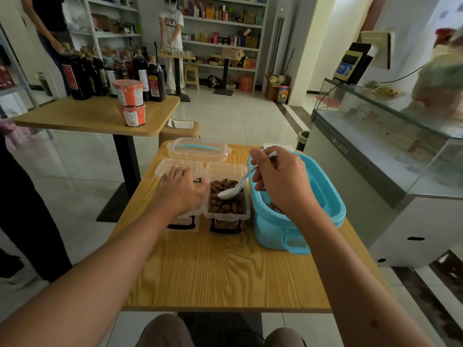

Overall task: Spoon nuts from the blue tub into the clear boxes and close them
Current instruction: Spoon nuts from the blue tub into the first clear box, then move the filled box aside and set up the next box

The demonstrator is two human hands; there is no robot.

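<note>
The blue tub (333, 196) stands at the right of the wooden table (225, 269), with a few nuts showing inside it. My right hand (280, 181) grips a white spoon (233, 189) whose bowl hangs over the right clear box (226, 214), which is full of brown nuts, lid swung back. My left hand (184, 189) rests flat on the left clear box (184, 222) and hides its contents.
The tub's clear lid with a blue handle (198, 149) lies behind the boxes. Another table (100, 116) with bottles and red cups stands to the left. A glass counter (390, 146) runs along the right. People stand at the left and back.
</note>
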